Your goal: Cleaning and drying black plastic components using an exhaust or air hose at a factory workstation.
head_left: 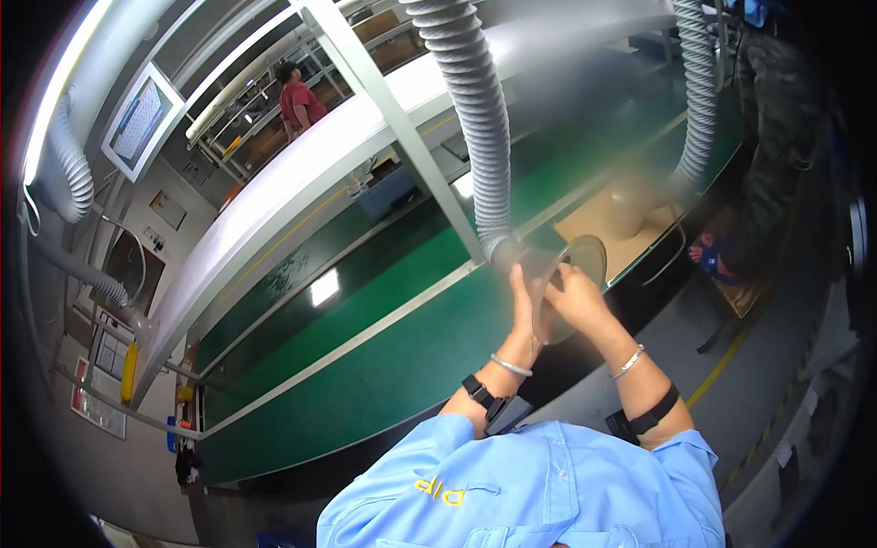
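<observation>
A clear, funnel-shaped hood (589,254) sits at the lower end of a grey corrugated hose (489,155), in front of me and right of centre. My left hand (526,306) is closed around the hood's left side, thumb pointing up near the hose. From the right, my right hand (580,300) reaches in with bent fingers, closed at the hood's rim. The two hands are close together. Glare and the see-through wall blur the fingertips, so I cannot make out anything small between them.
A long green worktop (365,384) with a pale rail runs below the hands. Beyond the hood lies a tan board (621,228) under a second corrugated hose (699,100). A slanted metal post (402,119) stands left of my hose. Someone in red (300,99) is far behind; another person's dark sleeve (776,164) is at right.
</observation>
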Motion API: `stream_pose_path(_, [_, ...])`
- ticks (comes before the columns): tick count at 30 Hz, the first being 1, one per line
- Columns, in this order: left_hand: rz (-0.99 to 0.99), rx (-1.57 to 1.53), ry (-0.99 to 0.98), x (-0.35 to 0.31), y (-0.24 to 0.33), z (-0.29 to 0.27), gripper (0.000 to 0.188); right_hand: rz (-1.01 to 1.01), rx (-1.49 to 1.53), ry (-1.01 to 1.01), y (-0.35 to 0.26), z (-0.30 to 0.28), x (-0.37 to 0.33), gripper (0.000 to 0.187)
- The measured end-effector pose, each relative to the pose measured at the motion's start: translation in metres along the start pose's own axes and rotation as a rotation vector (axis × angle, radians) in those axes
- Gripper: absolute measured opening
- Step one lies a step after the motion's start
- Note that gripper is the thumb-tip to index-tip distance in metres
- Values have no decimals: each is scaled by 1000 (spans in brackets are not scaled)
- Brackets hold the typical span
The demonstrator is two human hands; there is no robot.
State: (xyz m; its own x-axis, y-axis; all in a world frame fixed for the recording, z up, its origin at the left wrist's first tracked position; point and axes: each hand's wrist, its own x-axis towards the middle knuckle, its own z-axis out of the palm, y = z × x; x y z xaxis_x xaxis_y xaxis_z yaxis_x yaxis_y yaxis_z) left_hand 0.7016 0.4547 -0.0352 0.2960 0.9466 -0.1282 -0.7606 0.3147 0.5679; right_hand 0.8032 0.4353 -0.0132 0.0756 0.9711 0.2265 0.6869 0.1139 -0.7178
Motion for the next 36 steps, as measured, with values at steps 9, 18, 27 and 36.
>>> stream_pose_path(9, [-88, -104, -78, 6, -2, -3, 55, -114, 173, 59, -9, 17, 12, 36])
stream_pose_path(18, [-284, -129, -296, -7, 28, 5, 48, -848, -321, -155, -21, -35, 10, 24])
stream_pose_path(27, [-196, -10, -199, 4, 25, -17, 63, -945, -773, -134, -30, -13, 18, 22])
stream_pose_path(36, [-13, -1, -64, -4, 29, -11, 58, -501, -402, -102, -22, 20, 14, 28])
